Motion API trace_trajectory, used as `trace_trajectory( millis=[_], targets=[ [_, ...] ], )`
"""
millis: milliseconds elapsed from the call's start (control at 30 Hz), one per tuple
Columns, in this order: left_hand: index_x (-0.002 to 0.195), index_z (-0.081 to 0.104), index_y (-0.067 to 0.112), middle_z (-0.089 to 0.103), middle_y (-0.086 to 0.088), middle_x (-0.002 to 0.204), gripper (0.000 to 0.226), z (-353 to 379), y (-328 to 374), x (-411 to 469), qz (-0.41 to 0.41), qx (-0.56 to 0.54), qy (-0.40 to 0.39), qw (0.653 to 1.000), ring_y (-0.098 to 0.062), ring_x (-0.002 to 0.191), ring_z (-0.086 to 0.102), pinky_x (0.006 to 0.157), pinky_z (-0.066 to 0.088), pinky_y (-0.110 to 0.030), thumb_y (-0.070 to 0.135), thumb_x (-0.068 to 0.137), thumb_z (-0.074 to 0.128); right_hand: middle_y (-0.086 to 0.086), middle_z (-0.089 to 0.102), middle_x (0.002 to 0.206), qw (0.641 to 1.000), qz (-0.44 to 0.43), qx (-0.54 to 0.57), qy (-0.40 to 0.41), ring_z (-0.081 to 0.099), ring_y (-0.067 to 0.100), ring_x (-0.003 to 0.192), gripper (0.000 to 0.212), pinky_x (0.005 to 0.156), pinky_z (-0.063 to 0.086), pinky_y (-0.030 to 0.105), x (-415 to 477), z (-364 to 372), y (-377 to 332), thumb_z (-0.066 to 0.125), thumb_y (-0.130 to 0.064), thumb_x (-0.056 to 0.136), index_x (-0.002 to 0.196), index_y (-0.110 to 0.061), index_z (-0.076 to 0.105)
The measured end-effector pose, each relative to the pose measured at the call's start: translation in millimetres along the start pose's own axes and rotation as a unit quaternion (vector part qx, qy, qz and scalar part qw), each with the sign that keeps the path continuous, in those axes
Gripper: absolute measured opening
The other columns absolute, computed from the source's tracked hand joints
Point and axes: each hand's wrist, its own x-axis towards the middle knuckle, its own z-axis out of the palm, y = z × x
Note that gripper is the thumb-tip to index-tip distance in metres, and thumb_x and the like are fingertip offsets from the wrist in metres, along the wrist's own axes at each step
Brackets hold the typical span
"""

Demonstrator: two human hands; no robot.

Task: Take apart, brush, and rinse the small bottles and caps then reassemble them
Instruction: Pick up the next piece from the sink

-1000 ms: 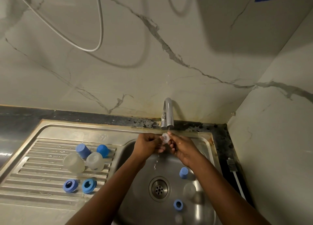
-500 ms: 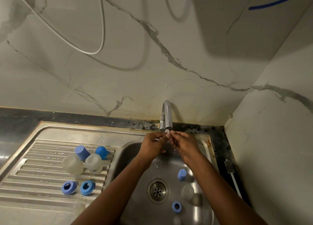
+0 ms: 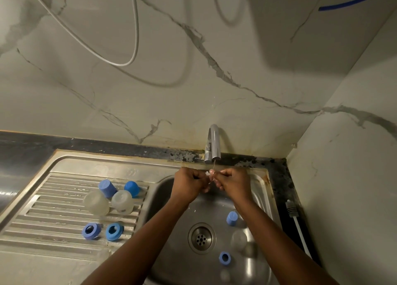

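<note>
Compared with a second ago, both hands are sitting tighter together beneath the spout. The piece they are sharing, which then showed as a round disc, is now peeking out only as a pale sliver. The left hand (image 3: 189, 184) is curling its fingers inward and the right hand (image 3: 234, 183) is doing likewise, their fingertips meeting and pinching a small translucent white piece (image 3: 208, 173) between them. A thin stream of water (image 3: 213, 164) is running onto that piece from the curved chrome metal tap (image 3: 213, 143) just above.

Both hands are hovering over the back of the stainless steel sink (image 3: 163, 190). In its basin, a blue cylindrical plastic cap (image 3: 232, 218) is lying just beside the right forearm. A clear round plastic bottle (image 3: 238, 240) is resting near the round metal drain (image 3: 202, 238), and a blue plastic ring (image 3: 224, 258) is sitting nearer the camera.

On the ribbed steel drainboard (image 3: 53, 209) to the left, two more blue cylindrical caps (image 3: 107, 188) (image 3: 132, 188) and two translucent round bottles (image 3: 96, 202) (image 3: 122, 202) are huddling together. Two blue rings (image 3: 90, 231) (image 3: 114, 231) are lying side by side a little apart from them, closer to the camera.

A dark speckled surface (image 3: 279, 177) is framing the sink, and a white rod with a grey ribbed end (image 3: 299, 229) is lying on it at the right. A grey hose (image 3: 134, 37) is looping across the veined marble wall (image 3: 193, 91) behind.
</note>
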Motion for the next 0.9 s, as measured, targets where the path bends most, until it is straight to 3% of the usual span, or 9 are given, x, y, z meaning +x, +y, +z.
trace_trajectory(
  millis=[100, 233, 367, 500, 667, 800, 900],
  targets=[
    [0.079, 0.081, 0.01, 0.078, -0.001, 0.071, 0.017, -5.4, -6.5, -6.4, 0.0, 0.024, -0.007, 1.0, -0.017, 0.068, 0.077, 0.079, 0.067, -0.044, 0.018, 0.094, 0.081, 0.004, 0.073, 0.063, 0.999, -0.017, -0.032, 0.013, 0.066, 0.014, 0.054, 0.023, 0.061, 0.059, 0.035, -5.9, 1.2, -0.6, 0.087, -0.032, 0.086, 0.077, -0.015, 0.075],
    [0.089, 0.08, 0.019, 0.078, 0.007, 0.078, 0.008, -14.9, -9.6, -17.9, 0.049, 0.097, 0.004, 0.994, -0.002, 0.072, 0.074, 0.076, 0.063, -0.028, 0.015, 0.087, 0.087, -0.004, 0.075, 0.071, 0.992, -0.05, -0.115, 0.012, 0.072, 0.012, 0.066, 0.022, 0.066, 0.061, 0.033, -15.1, 3.9, -5.0, 0.091, -0.037, 0.08, 0.083, -0.02, 0.077],
    [0.111, 0.077, 0.027, 0.076, 0.015, 0.099, 0.034, -27.8, -8.0, -31.7, 0.096, 0.112, -0.008, 0.989, 0.002, 0.088, 0.073, 0.082, 0.061, -0.02, 0.012, 0.083, 0.089, -0.012, 0.071, 0.069, 0.974, -0.088, -0.208, -0.001, 0.066, 0.0, 0.063, 0.022, 0.06, 0.052, 0.022, -29.1, 13.1, -14.9, 0.089, -0.043, 0.078, 0.079, -0.029, 0.073],
    [0.121, 0.08, 0.026, 0.079, 0.012, 0.109, 0.037, -41.5, -10.2, -46.3, 0.136, 0.127, -0.033, 0.982, 0.005, 0.094, 0.072, 0.086, 0.06, -0.019, 0.011, 0.087, 0.085, -0.013, 0.071, 0.073, 0.961, -0.107, -0.252, -0.023, 0.067, 0.001, 0.069, 0.016, 0.065, 0.059, 0.032, -44.0, 25.9, -25.7, 0.083, -0.045, 0.082, 0.083, -0.031, 0.075],
    [0.109, 0.081, 0.027, 0.079, 0.013, 0.097, 0.021, -67.8, -23.7, -64.2, 0.12, 0.147, -0.015, 0.982, 0.0, 0.089, 0.073, 0.082, 0.062, -0.028, 0.02, 0.09, 0.083, -0.016, 0.074, 0.073, 0.966, -0.107, -0.22, -0.089, 0.07, 0.002, 0.072, 0.017, 0.07, 0.061, 0.034, -59.9, 40.5, -34.2, 0.08, -0.052, 0.082, 0.084, -0.035, 0.078],
    [0.095, 0.066, 0.045, 0.069, 0.024, 0.08, 0.024, -93.4, -40.9, -81.3, 0.077, 0.159, 0.024, 0.984, 0.01, 0.083, 0.068, 0.067, 0.051, -0.006, 0.033, 0.088, 0.086, -0.016, 0.076, 0.082, 0.973, -0.112, -0.155, -0.128, 0.071, 0.002, 0.08, 0.018, 0.08, 0.061, 0.034, -77.3, 54.2, -32.4, 0.073, -0.05, 0.093, 0.091, -0.033, 0.079],
    [0.097, 0.07, 0.043, 0.072, 0.024, 0.081, 0.024, -116.0, -55.4, -94.3, 0.06, 0.128, 0.036, 0.989, 0.01, 0.082, 0.07, 0.07, 0.053, -0.006, 0.031, 0.086, 0.088, -0.016, 0.076, 0.082, 0.971, -0.095, -0.156, -0.157, 0.071, 0.002, 0.08, 0.021, 0.078, 0.06, 0.034, -90.6, 65.3, -24.9, 0.07, -0.051, 0.095, 0.086, -0.033, 0.079]
  ],
)
